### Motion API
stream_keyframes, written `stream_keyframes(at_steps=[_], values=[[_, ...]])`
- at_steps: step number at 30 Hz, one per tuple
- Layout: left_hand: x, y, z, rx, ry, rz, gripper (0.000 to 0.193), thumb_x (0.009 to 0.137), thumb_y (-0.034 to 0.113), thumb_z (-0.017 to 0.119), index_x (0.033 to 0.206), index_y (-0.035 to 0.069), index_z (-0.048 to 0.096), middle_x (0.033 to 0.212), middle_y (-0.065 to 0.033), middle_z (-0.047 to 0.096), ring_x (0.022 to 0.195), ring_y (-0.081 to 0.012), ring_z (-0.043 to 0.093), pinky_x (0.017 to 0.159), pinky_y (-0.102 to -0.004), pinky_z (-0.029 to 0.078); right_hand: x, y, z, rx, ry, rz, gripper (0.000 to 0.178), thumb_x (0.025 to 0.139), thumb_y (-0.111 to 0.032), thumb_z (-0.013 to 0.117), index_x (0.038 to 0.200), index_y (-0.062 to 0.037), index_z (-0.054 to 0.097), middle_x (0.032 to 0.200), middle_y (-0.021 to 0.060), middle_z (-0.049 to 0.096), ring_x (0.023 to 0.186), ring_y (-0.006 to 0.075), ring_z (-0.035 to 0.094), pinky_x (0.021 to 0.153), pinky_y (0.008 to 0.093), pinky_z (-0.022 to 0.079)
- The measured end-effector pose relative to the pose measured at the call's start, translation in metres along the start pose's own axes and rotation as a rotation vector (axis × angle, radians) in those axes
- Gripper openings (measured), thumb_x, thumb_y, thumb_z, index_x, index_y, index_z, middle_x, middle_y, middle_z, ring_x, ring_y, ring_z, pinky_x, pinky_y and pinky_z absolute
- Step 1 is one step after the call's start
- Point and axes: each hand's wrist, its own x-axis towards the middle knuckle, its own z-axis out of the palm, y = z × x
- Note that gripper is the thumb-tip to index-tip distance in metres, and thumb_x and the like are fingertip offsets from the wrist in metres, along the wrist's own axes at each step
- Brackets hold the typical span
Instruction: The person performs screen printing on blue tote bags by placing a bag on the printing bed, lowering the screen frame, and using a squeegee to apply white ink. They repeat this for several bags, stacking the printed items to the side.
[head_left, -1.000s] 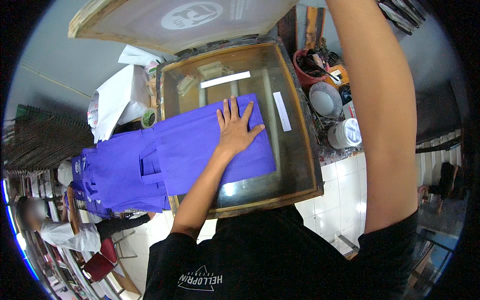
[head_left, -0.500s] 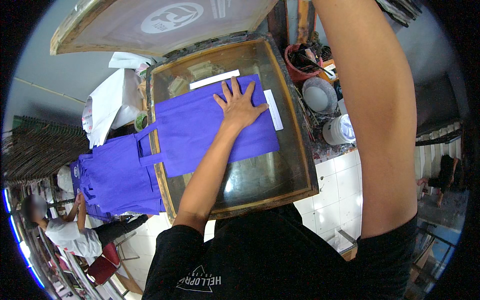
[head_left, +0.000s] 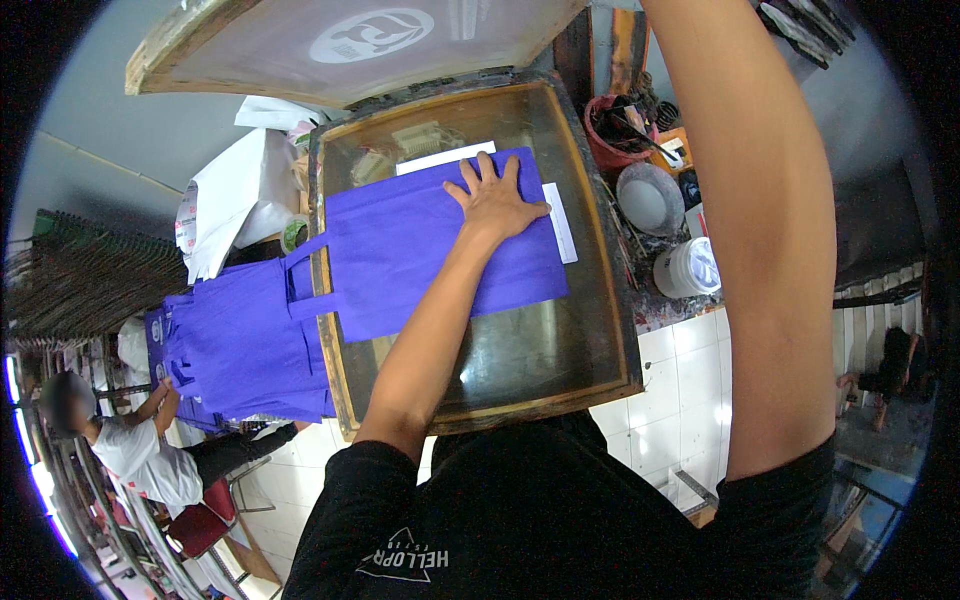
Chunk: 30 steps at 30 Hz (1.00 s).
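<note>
My left hand (head_left: pixel 497 207) lies flat with fingers spread on a purple fabric tote bag (head_left: pixel 410 245), near its far right corner. The bag is spread on a dark, glossy board (head_left: pixel 530 360) with a wooden rim, its handles pointing left over the edge. One white strip (head_left: pixel 450 157) lies along the bag's far edge, another (head_left: pixel 562 225) along its right edge. Beyond the board, a wood-framed printing screen (head_left: pixel 240 50) with a white round design is tilted up. My right forearm (head_left: pixel 755 200) reaches up past the top of the picture, so my right hand is out of sight.
More purple bags (head_left: pixel 245 340) lie left of the board, where a seated person (head_left: pixel 150 450) handles them. White sheets (head_left: pixel 225 200) and a green tape roll (head_left: pixel 295 235) are at back left. On the right stand a red tub (head_left: pixel 612 140), a round grey container (head_left: pixel 650 200) and a white bucket (head_left: pixel 685 268).
The view has shifted slightly, so the board and bag appear a little farther right. My left hand stays spread on the bag, and my right arm remains raised.
</note>
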Motion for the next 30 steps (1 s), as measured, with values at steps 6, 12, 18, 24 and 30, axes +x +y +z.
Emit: stream_keyframes(at_steps=[6,12,18,24,30], values=[[-0.051,-0.009,-0.07,-0.931,0.249,0.356,0.072,0.092,0.039,0.073,0.148,0.002,0.048,0.144,-0.0261,0.055,0.135,-0.0362,0.054,0.112,-0.0479,0.042,-0.057,-0.046,-0.016,-0.002,-0.134,0.281,0.036,0.087,-0.037,0.076,0.088,-0.0011,0.076,0.08,0.0227,0.07,0.072,0.0314,0.068,0.069,0.0442,0.052],[-0.21,-0.081,-0.086,-1.449,0.249,0.272,0.039,0.102,0.034,0.059,0.113,-0.004,0.064,0.099,-0.0196,0.073,0.091,-0.0282,0.072,0.086,-0.0434,0.055,-0.203,-0.098,0.015,0.07,-0.117,0.168,0.036,0.087,-0.042,0.073,0.083,-0.0065,0.07,0.076,0.0142,0.067,0.074,0.0348,0.067,0.065,0.0461,0.051],[-0.253,-0.106,0.03,-1.534,0.018,-0.195,0.027,0.096,0.021,0.07,0.095,-0.005,0.072,0.088,-0.0172,0.075,0.07,-0.0184,0.069,0.069,-0.0317,0.054,-0.296,-0.105,0.055,0.309,-0.356,0.297,0.037,0.09,-0.04,0.071,0.077,-0.0058,0.065,0.074,0.013,0.065,0.075,0.0329,0.066,0.065,0.0456,0.05],[-0.25,-0.114,0.043,-1.514,-0.007,-0.246,0.025,0.096,0.02,0.071,0.093,-0.004,0.072,0.082,-0.0145,0.073,0.059,-0.0144,0.064,0.059,-0.0287,0.05,-0.341,-0.123,0.085,0.132,-0.408,0.057,0.028,0.088,-0.033,0.072,0.084,-0.0068,0.063,0.077,0.0094,0.062,0.076,0.0285,0.063,0.065,0.0399,0.052],[-0.248,-0.109,0.038,-1.518,0.004,-0.29,0.023,0.094,0.017,0.072,0.084,-0.003,0.071,0.072,-0.0123,0.07,0.053,-0.0144,0.06,0.055,-0.0281,0.047,-0.333,-0.119,0.098,0.124,-0.442,0.003,0.026,0.089,-0.031,0.071,0.087,-0.0065,0.062,0.078,0.0079,0.062,0.077,0.0276,0.064,0.065,0.0388,0.053]])
